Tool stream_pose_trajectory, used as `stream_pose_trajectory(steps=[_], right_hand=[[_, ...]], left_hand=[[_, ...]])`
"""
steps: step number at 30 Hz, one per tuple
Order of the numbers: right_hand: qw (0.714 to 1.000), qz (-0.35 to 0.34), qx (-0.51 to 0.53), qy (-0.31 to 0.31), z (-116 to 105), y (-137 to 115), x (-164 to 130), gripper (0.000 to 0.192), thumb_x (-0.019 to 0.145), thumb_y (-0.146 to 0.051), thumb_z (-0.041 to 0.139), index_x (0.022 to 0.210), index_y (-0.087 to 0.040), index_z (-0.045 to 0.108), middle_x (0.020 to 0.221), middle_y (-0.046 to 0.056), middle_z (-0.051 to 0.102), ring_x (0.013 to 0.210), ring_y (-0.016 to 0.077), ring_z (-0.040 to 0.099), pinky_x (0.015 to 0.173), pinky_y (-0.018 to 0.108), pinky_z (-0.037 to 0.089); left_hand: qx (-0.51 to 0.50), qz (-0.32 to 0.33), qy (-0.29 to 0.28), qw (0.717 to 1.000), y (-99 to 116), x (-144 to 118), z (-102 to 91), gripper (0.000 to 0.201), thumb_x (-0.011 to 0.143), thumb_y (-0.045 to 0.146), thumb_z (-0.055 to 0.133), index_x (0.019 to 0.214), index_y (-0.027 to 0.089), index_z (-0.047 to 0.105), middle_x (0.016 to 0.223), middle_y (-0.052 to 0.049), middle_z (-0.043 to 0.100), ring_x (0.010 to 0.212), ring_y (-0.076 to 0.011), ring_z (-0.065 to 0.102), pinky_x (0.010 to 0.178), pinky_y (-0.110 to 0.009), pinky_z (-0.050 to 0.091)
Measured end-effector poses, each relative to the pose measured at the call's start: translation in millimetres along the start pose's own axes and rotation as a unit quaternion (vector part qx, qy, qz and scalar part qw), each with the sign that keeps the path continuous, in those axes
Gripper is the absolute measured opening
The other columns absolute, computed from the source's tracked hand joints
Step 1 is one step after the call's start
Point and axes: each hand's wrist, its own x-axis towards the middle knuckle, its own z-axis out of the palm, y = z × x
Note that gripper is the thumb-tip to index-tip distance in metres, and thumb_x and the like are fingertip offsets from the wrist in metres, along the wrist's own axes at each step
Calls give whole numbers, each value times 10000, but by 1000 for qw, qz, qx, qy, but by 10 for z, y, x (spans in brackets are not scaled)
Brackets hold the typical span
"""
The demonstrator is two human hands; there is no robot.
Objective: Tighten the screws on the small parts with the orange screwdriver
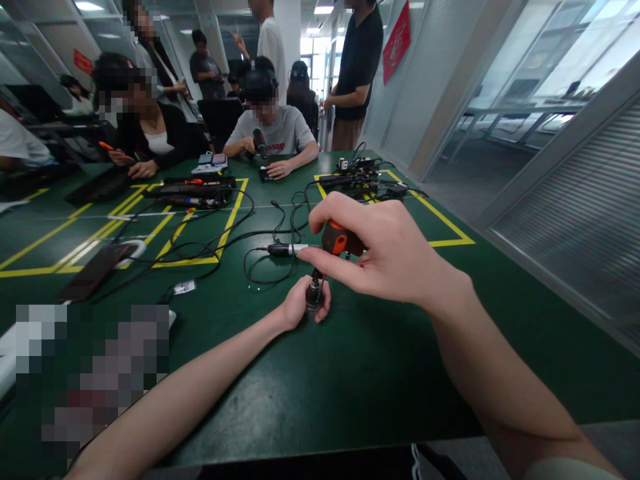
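Observation:
My right hand (385, 247) is raised over the table with its fingers curled round the orange-and-dark handle of a screwdriver (336, 239). Its shaft points down toward a small black cylindrical part (314, 297) with a metallic top. Below it, my left hand (300, 303) rests low at the table, fingers closed about that black part. Whether the shaft's tip sits in the part or just touches it, I cannot tell. Just beyond my hands lies a black-and-silver pen-shaped tool (285, 250) with a cable.
Loose black cables (240, 233) cross the green table (360, 387). A pile of black devices and wires (355, 177) lies far right inside yellow tape. Tools (195, 190) and a phone (95, 270) are at left. Opposite, a person (273, 133) holds a power drill (260, 143).

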Motion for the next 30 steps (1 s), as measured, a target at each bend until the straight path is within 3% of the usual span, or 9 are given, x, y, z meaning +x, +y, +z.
stream_pose_trajectory(steps=[9, 15, 20, 26, 30], right_hand=[[1000, -19, -1, 15, 16, -13, -10, 145, 898, -206, 571, 1029, -175, 625, 747, -16, 604, 629, 144, 525, 613, 278, 330], [1000, -6, 0, 7, 4, -29, -8, 137, 956, -334, 603, 961, -198, 620, 709, -23, 596, 614, 143, 518, 596, 272, 310], [1000, -8, -1, 14, 15, -31, -9, 87, 948, -262, 585, 987, -194, 622, 735, -12, 602, 614, 145, 512, 601, 275, 319], [1000, 6, 1, 12, 4, -45, -13, 167, 880, -220, 566, 1029, -194, 637, 729, -18, 577, 641, 154, 502, 615, 286, 314], [1000, 11, -4, 3, -17, -75, -8, 126, 909, -286, 581, 964, -193, 645, 707, -17, 577, 632, 153, 500, 605, 288, 288]], left_hand=[[-3, -2, -2, 1000, -9, -3, 3, 582, 995, 467, 227, 623, 173, 565, 433, -31, 494, 402, -148, 450, 461, -261, 346], [2, -2, 6, 1000, -26, -1, -4, 607, 982, 541, 262, 614, 171, 571, 422, -30, 496, 399, -146, 449, 476, -261, 356], [1, -2, 10, 1000, -19, 3, 8, 595, 950, 582, 298, 604, 180, 567, 426, -19, 493, 393, -144, 449, 455, -261, 344], [3, -4, 17, 1000, 2, -14, 23, 603, 964, 579, 295, 607, 179, 572, 431, -20, 501, 397, -146, 450, 459, -268, 345], [4, -6, 17, 1000, 9, -16, 19, 603, 955, 585, 298, 608, 178, 577, 428, -27, 509, 398, -152, 465, 460, -271, 352]])
